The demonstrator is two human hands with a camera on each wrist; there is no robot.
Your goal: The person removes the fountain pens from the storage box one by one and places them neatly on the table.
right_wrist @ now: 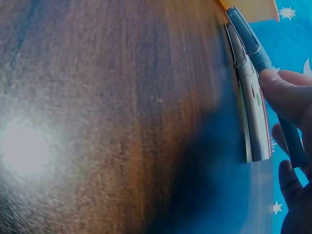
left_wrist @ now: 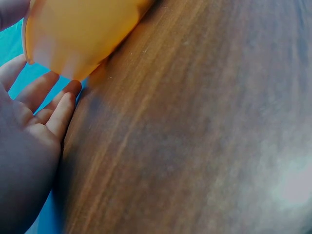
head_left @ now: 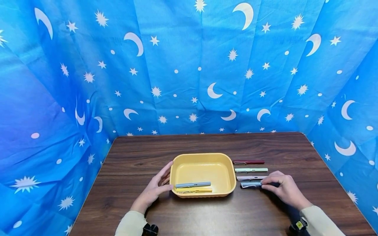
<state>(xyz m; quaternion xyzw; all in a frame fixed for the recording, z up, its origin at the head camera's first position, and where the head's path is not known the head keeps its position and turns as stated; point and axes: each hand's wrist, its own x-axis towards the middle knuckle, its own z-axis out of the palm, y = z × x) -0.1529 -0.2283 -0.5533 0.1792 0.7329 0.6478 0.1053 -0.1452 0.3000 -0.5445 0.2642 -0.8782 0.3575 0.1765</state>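
A yellow tray (head_left: 201, 167) sits on the table, with a grey-blue pen (head_left: 193, 185) and a yellow pen (head_left: 195, 190) lying along its near side. My left hand (head_left: 153, 190) holds the tray's left end, thumb at the near corner and fingers against the outer wall (left_wrist: 73, 48). To the right of the tray, my right hand (head_left: 284, 188) pinches a dark blue-grey pen (right_wrist: 243, 31) between thumb and fingers. Just beyond that pen lies a pale pink pen (head_left: 251, 178), then a light green pen (head_left: 251, 170) and a dark red pen (head_left: 249, 162).
The dark wood tabletop (head_left: 141, 147) extends around the tray. A blue curtain (head_left: 183, 82) with moons and stars encloses the table at the back and both sides.
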